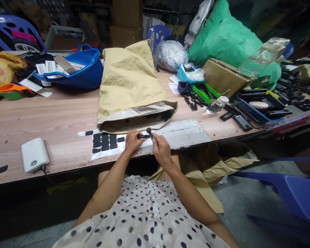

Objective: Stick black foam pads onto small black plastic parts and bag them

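Observation:
My left hand is closed on a slim black piece at the table's front edge; its exact kind is too small to make out. Beside it my right hand pinches a short black tool with a round head, which meets or overlaps the black piece. Under and left of my left hand lies a white sheet of black stickers, rounded squares in rows. A grey-white board lies under and to the right of my hands. Just beyond them is the open mouth of a large tan paper sack, dark inside.
A white power bank with a cable sits at the left front. Behind it is a blue basin of boxes. To the right are a green tray, a small clear bottle and many black device parts. A blue chair stands at right.

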`<state>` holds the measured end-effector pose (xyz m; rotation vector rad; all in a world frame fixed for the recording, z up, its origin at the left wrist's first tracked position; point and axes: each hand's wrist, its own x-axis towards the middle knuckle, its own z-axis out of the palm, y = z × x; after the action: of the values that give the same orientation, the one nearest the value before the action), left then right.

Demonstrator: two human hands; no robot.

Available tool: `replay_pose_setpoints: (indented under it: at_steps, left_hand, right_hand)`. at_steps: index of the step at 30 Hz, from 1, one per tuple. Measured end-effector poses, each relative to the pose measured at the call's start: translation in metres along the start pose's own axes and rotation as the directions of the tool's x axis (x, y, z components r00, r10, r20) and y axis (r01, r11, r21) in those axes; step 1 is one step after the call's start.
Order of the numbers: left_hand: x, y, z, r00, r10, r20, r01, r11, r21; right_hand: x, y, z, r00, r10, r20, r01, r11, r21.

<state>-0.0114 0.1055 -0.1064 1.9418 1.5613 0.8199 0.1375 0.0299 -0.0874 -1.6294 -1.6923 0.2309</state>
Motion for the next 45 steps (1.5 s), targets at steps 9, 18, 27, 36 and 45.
replay_pose_setpoints:
  at_steps: [9,18,27,36,45]
  left_hand:
    - [-0.002,0.001,-0.004,1.0,0.02,0.009,-0.02,1.0,0.02]
    - [-0.002,-0.004,-0.004,0.998,0.053,0.012,-0.054,0.996,0.065]
    - [0.0,-0.004,-0.011,0.996,0.069,0.054,-0.072,0.996,0.058]
    - [-0.066,0.016,-0.027,0.946,0.273,0.174,-0.243,0.954,-0.178]
    - [-0.124,0.001,0.006,0.841,-0.198,0.503,0.075,0.964,0.253]
  right_hand:
    - [0.002,0.018,-0.004,0.998,0.037,-0.048,-0.042,0.995,-0.088]
    - [0.032,0.075,-0.03,0.965,0.225,-0.135,-0.262,0.828,-0.496]
    - [0.048,0.078,-0.016,0.941,0.291,-0.173,-0.336,0.747,-0.573]
    - [0.052,0.077,-0.013,0.946,0.279,-0.164,-0.319,0.725,-0.611]
    - [0.052,0.079,-0.012,0.947,0.278,-0.159,-0.314,0.717,-0.623]
